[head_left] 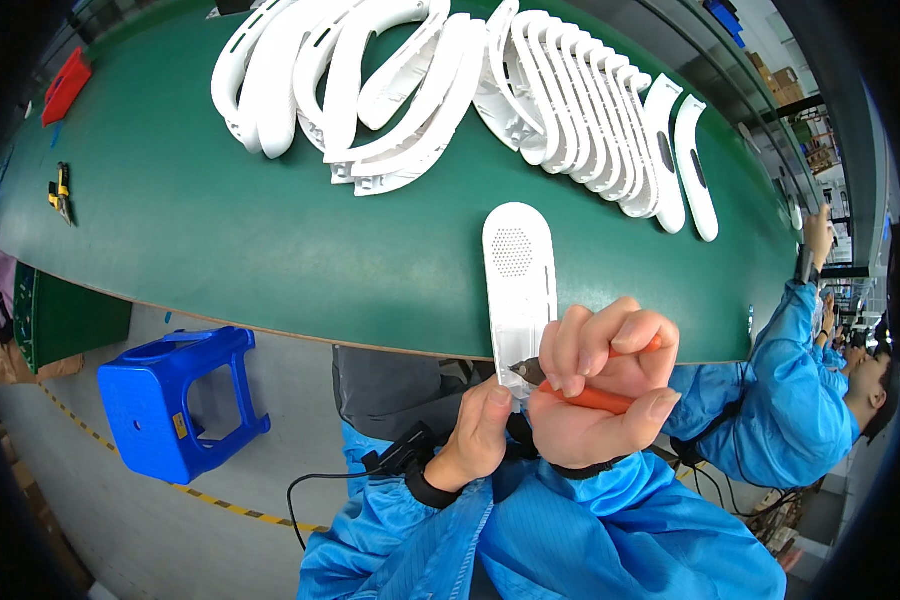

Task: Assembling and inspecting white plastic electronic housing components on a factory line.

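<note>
The right hand (600, 385) makes a closed grip around an orange-handled tool (595, 398), fingers curled over the shaft and thumb pressed along its underside, so that the dark tip (523, 371) sticks out to the person's left. That tip meets the near end of a white oblong panel (519, 285), right at its lower edge. The left hand (477, 437) sits just below and a little to the left of that spot, its thumb and fingers pinching the panel's bottom end from beneath, so both hands crowd the same short stretch of plastic and the left one is the nearer to it. From this double hold the panel's long axis runs almost straight up and away from the person, reaching over the edge of the green tabletop (220, 230); a round patch of fine perforations (513, 251) lies near its far, rounded end, and a narrow slot runs down its right side. The tool shaft lies nearly crosswise to that axis. Further out on the tabletop, well apart from the hands, are a heap of curved white shells (370, 90) and a fanned row of similar shells (590, 120). A blue stool (175, 400) stands on the floor to the left, and a co-worker's blue sleeve (790, 390) shows at the right.
</note>
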`<state>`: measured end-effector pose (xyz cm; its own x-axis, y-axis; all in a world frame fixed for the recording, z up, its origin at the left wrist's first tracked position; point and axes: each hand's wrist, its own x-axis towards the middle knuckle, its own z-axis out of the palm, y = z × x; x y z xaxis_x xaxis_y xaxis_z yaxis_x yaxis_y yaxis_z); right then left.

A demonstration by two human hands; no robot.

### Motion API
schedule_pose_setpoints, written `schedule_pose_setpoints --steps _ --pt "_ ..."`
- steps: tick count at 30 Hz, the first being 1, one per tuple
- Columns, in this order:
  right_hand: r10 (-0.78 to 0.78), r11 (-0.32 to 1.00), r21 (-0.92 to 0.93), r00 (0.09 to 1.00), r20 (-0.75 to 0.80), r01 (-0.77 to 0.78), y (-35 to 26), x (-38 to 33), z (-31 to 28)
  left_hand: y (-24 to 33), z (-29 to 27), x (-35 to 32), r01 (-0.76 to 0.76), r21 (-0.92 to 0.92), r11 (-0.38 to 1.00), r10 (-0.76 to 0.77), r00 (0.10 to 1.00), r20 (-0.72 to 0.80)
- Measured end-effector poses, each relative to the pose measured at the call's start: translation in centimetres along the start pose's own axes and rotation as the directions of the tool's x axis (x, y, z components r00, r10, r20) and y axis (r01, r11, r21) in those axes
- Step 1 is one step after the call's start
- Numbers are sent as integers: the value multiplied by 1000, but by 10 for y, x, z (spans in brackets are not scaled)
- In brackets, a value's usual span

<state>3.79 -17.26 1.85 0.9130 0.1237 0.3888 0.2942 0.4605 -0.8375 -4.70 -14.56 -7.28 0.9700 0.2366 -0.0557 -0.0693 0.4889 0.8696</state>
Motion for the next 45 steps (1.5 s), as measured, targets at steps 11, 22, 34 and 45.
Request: schedule_pose_setpoints --steps 11,22,34,45 --pt "-22 996 -84 999 48 26 5 0 -2 -1 2 -4 61 13 998 -60 997 -38" --pt "252 955 121 957 144 -270 -15 26 -18 12 8 0 44 -179 983 -39 999 32" --pt "232 968 29 929 289 -251 -17 27 -25 10 7 0 57 -195 979 -49 998 44" --pt "227 960 97 935 272 -261 -15 22 -28 9 5 1 61 -178 982 -53 997 48"
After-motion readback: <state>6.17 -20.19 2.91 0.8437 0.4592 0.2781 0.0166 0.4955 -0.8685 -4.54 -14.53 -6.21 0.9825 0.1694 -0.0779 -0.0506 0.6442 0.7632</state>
